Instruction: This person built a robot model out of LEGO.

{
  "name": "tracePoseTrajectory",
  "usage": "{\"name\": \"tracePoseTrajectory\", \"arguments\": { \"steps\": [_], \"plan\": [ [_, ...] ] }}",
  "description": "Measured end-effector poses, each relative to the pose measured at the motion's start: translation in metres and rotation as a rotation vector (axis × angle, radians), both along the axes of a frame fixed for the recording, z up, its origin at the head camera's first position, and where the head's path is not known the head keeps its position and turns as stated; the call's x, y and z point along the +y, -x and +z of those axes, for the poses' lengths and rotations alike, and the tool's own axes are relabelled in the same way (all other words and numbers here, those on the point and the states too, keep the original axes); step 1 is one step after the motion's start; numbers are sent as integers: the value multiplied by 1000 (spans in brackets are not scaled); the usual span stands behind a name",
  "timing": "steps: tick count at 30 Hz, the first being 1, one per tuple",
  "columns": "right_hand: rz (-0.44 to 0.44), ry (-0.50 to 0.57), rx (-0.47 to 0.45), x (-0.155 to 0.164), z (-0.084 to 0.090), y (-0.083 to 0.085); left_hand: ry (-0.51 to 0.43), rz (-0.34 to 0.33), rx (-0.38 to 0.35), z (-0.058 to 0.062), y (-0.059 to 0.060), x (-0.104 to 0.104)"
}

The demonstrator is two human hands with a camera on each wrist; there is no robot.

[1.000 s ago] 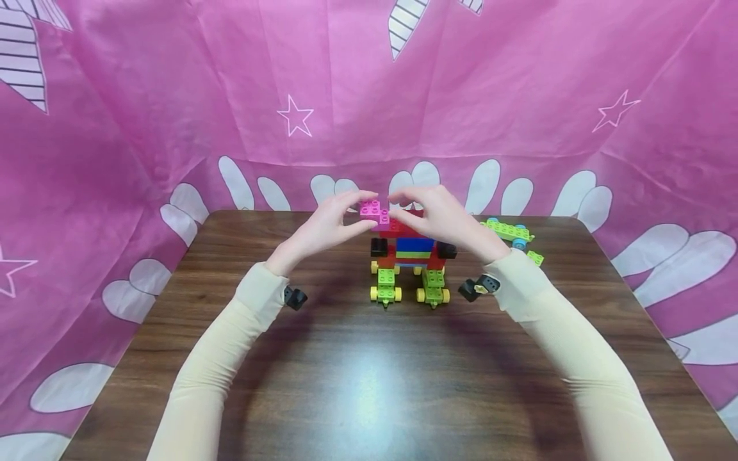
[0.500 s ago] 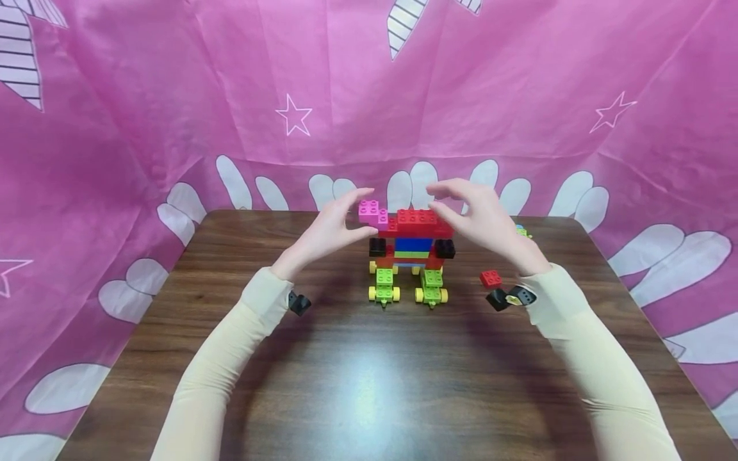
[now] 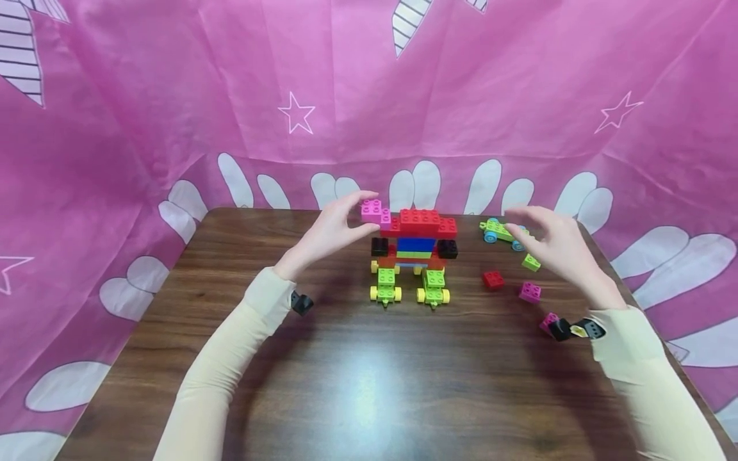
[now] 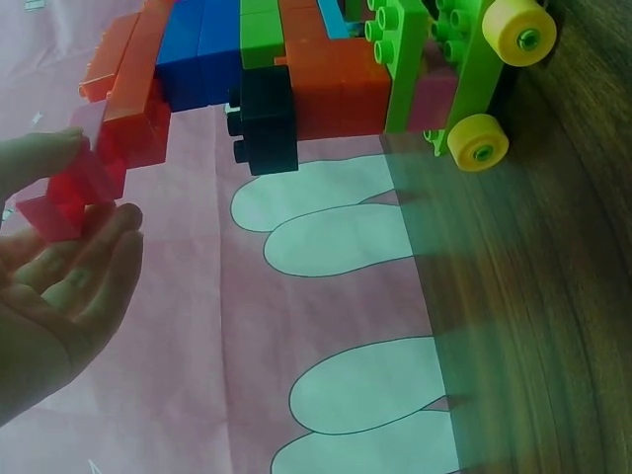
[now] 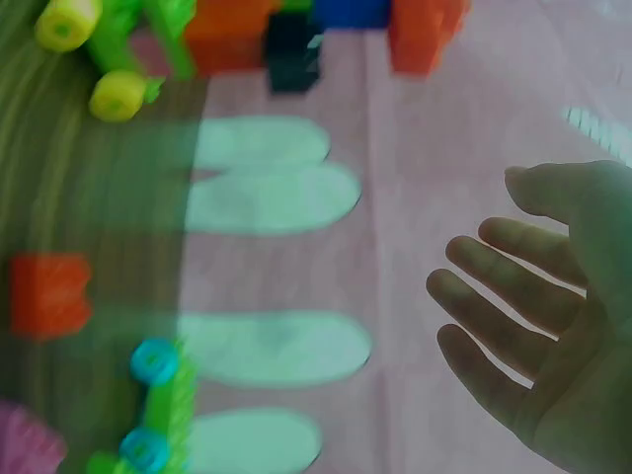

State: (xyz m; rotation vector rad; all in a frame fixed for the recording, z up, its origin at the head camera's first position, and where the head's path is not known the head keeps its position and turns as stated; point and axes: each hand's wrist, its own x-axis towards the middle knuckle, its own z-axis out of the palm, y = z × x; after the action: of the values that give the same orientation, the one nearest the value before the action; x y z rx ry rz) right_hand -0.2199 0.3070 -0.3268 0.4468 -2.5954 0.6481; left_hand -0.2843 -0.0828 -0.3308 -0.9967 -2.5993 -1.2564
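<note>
A robot-like figure built of toy bricks (image 3: 416, 244) stands upright on the wooden table, with a red top, blue middle, black side blocks and green wheeled feet. Pink bricks (image 3: 371, 210) are joined to the left end of its red top. My left hand (image 3: 331, 224) pinches these pink bricks between thumb and fingers, which the left wrist view shows closely at the pink bricks (image 4: 94, 170). Well to the right of the figure, my right hand (image 3: 556, 246) hovers with nothing in it. Its fingers (image 5: 504, 296) are spread and relaxed in the right wrist view.
On the right lie a red brick (image 3: 492, 280), a small green brick (image 3: 531, 262) and a magenta brick (image 3: 530, 292). Another magenta brick (image 3: 548, 321) is partly behind the wrist camera. A green wheeled base (image 3: 500, 232) with blue wheels stands farther back. Pink cloth (image 3: 357, 128) hangs behind the table.
My right hand has moved away from the figure's top to the right, uncovering the red bricks there and loose bricks on the table. My left hand stays at the pink bricks.
</note>
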Motion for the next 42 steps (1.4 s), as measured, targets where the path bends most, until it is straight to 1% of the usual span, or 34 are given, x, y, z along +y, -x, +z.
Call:
{"name": "tracePoseTrajectory", "arguments": {
  "steps": [2, 5, 8, 15, 17, 21, 24, 27, 29, 32, 36, 39, 42],
  "plan": [
    [-27, 12, -23, 14, -9, -2, -4, -1, 1, -1, 0, 0],
    [-65, 38, -95, 34, -21, -6, -12, -3, -1, -2, 1, 1],
    [-94, 43, -166, 53, -36, -10, -28, -13, -12, -3, 3, 1],
    [-109, 7, -235, 90, -72, -22, -48, -33, -24, -2, 5, 0],
    [-98, -9, -259, 95, -80, -24, -55, -34, -27, -2, 4, -1],
    [-78, -27, -347, 100, -93, -24, -54, -23, -26, -3, 5, -4],
    [-80, -38, -427, 100, -98, -23, -50, -18, -27, -3, 4, -5],
    [-81, -43, -479, 100, -102, -22, -56, -24, -35, -2, 4, -5],
    [-79, -44, -493, 100, -103, -22, -56, -26, -37, -2, 4, -5],
    [-61, -43, -489, 99, -103, -21, -52, -22, -37, -3, 4, -5],
    [-43, -64, -464, 98, -103, -21, -48, -17, -26, -5, 4, -4],
    [-41, -99, -440, 99, -104, -22, -53, -21, -26, -6, 3, -3],
    [-39, -127, -391, 100, -102, -24, -62, -29, -39, -8, 3, -2]
  ]
}}
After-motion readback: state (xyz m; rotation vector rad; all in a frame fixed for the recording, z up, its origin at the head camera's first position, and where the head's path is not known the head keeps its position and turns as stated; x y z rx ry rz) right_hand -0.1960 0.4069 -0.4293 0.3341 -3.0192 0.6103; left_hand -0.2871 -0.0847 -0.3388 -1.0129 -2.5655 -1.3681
